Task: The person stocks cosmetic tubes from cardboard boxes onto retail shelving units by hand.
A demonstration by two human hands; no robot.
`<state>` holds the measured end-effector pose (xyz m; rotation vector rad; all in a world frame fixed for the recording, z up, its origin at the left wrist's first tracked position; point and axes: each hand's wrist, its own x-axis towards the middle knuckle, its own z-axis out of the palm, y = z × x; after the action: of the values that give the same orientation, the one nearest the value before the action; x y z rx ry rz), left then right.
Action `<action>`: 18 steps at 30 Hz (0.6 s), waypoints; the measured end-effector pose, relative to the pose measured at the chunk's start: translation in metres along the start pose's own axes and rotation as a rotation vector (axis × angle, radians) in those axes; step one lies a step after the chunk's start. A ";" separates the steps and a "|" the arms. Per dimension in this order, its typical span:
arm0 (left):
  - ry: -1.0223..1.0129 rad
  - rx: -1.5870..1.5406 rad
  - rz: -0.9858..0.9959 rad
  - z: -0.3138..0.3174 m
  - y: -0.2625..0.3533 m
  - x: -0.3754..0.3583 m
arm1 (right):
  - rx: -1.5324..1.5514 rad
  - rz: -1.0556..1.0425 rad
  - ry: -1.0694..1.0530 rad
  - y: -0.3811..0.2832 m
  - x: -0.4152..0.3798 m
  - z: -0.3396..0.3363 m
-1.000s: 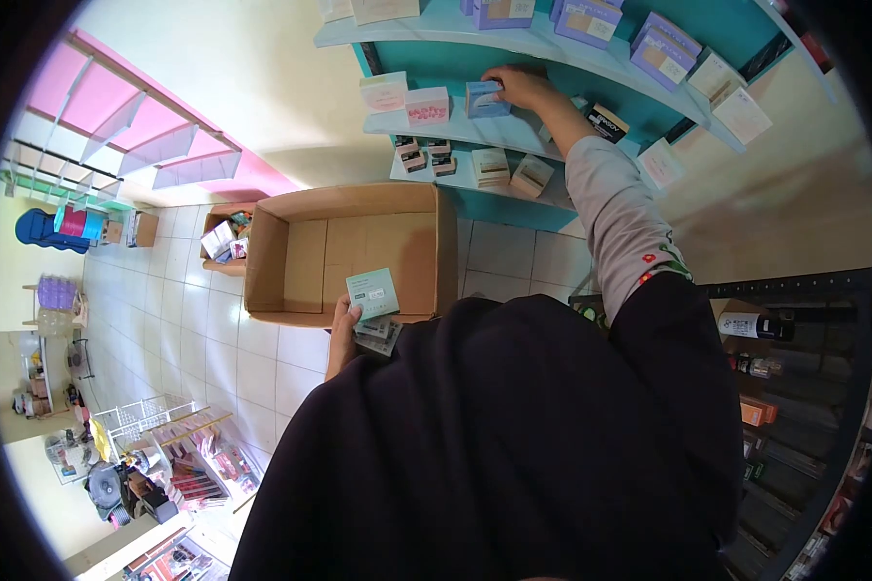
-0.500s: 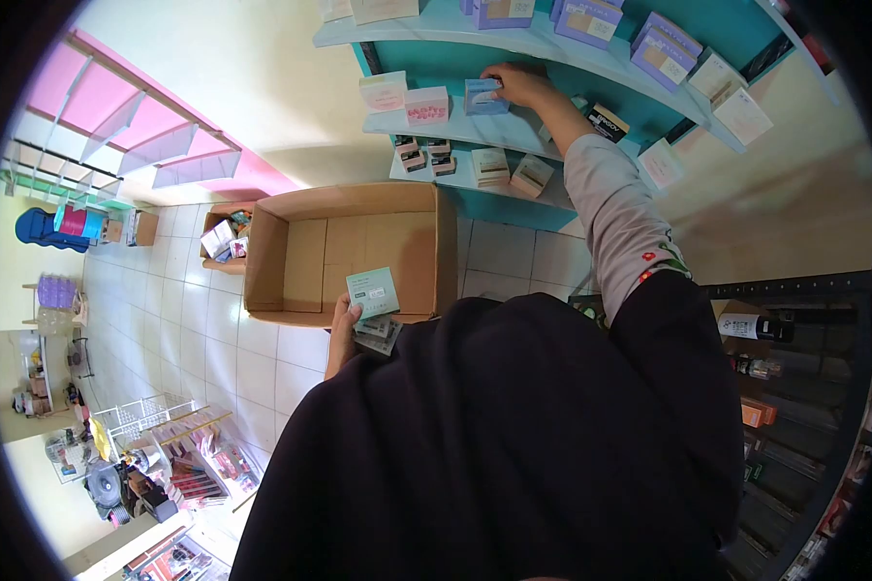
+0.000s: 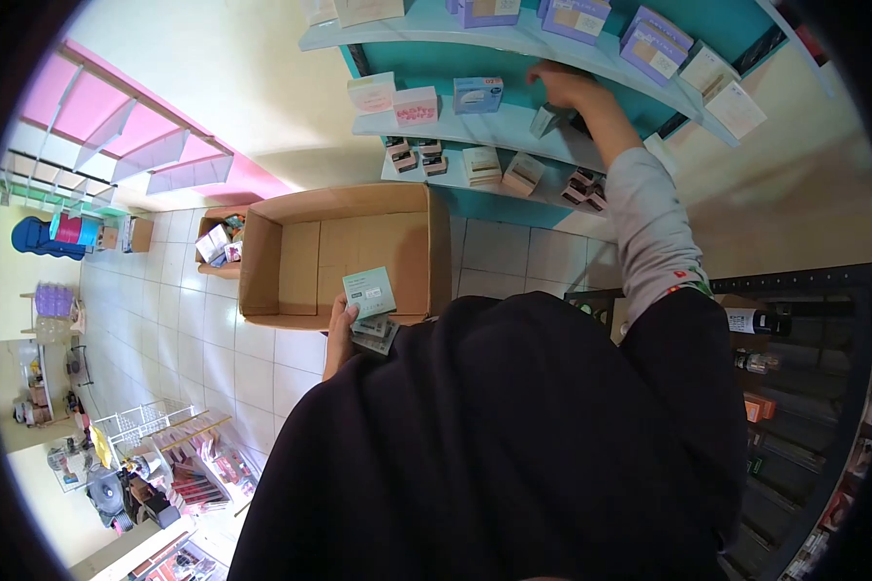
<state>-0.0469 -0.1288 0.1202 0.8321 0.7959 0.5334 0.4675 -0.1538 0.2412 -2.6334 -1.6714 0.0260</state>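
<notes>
My left hand [image 3: 338,327] is closed on a pale green box [image 3: 366,290], held near the front rim of a large cardboard box [image 3: 346,257]. More small grey-green boxes [image 3: 373,335] show just below it, against the dark garment. At the middle shelf, my right hand [image 3: 564,87] hangs with bent fingers apart and nothing visible in them. Just under it a small grey-green box [image 3: 545,120] stands tilted on the shelf. To its left a blue box [image 3: 478,95] stands free of the hand. Part of a dark box is hidden behind my right wrist.
White-and-pink boxes [image 3: 416,106] stand at the shelf's left end, purple boxes [image 3: 655,48] on the shelf above. Small dark-and-pink boxes [image 3: 583,188] sit on the lower shelf. A smaller filled carton [image 3: 220,254] adjoins the large one. A black rack [image 3: 794,455] stands at right.
My right hand has let go of the blue box and moved right along the shelf to above the grey-green box. My left hand still holds the pale green box. The view has shifted slightly.
</notes>
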 end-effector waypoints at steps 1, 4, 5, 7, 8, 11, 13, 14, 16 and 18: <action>-0.014 -0.004 -0.009 0.002 0.000 0.000 | -0.072 -0.015 -0.016 0.012 -0.008 0.006; -0.048 -0.011 -0.028 0.011 0.002 0.000 | -0.160 -0.065 -0.035 0.022 -0.026 0.015; -0.054 -0.011 -0.027 0.015 0.003 0.000 | -0.167 -0.082 -0.035 0.023 -0.031 0.015; -0.060 0.001 -0.025 0.018 0.003 0.003 | -0.051 -0.077 0.016 0.014 -0.032 0.016; -0.058 0.014 -0.027 0.018 0.002 0.004 | 0.008 -0.075 0.041 0.007 -0.031 0.017; -0.056 0.033 -0.037 0.017 0.001 0.004 | 0.082 -0.085 0.023 -0.016 -0.023 0.021; -0.060 0.037 -0.040 0.014 -0.001 0.006 | 0.116 -0.087 0.028 -0.026 -0.017 0.028; -0.064 0.037 -0.041 0.010 -0.003 0.007 | 0.132 -0.090 0.030 -0.029 -0.015 0.031; -0.061 0.021 -0.045 0.012 -0.002 0.004 | 0.136 -0.095 0.027 -0.036 -0.014 0.031; -0.051 -0.009 -0.051 0.015 0.000 -0.002 | 0.131 -0.096 0.015 -0.041 -0.014 0.030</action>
<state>-0.0362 -0.1366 0.1271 0.8119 0.7656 0.4688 0.4234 -0.1481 0.2121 -2.4509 -1.7254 0.1097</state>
